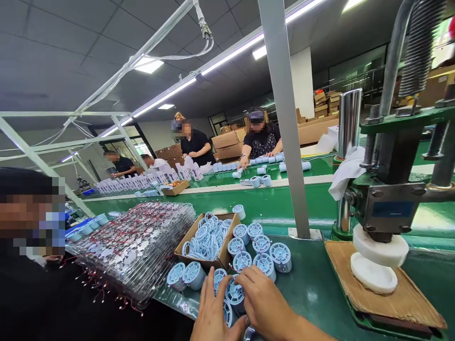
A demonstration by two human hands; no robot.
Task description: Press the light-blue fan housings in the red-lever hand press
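Observation:
My left hand (211, 308) reaches in from the bottom, its fingers and thumb around a light-blue round housing (227, 313) with a spoked face. My right hand (265, 300) is beside it, fingers curled on the rim of another light-blue round housing (234, 290); its thumb is hidden. More such housings stand just beyond my fingers, among them a housing (263, 265) with thin wires and a housing (280, 258) to the right. Two more housings (193, 274) stand left of my left hand. My hands cover parts of the nearest pieces.
A cardboard box (227, 251) of light-blue rings stands behind the housings. Stacked clear trays (142, 241) with red-wired parts lie left, beside a seated person (28, 274). A green press (391, 203) with white pads stands right. A grey post (284, 118) rises ahead; co-workers sit across the green line.

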